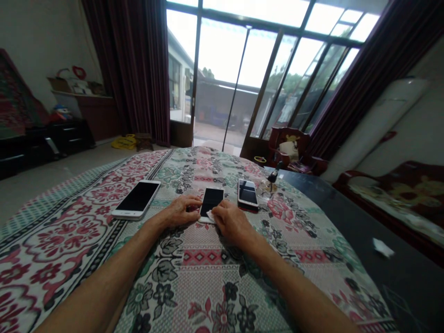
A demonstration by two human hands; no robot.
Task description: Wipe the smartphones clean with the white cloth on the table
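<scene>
A white smartphone (212,200) with a dark screen lies flat on the patterned tablecloth in front of me. My left hand (182,210) holds its left edge, thumb and fingers against the side. My right hand (231,219) is closed on a small white tissue (210,215), pressed to the lower right part of the screen. To the left lies a larger white smartphone (138,200), screen up. On the right, another white-framed smartphone (248,192) rests on something dark red and black. Neither hand touches these two.
A clear glass ashtray (269,187) with a black object (275,172) in it stands beyond the right phone. The flowered tablecloth (208,286) covers most of the table. A crumpled white paper (383,248) lies on a dark surface at right. Wooden seats stand beyond.
</scene>
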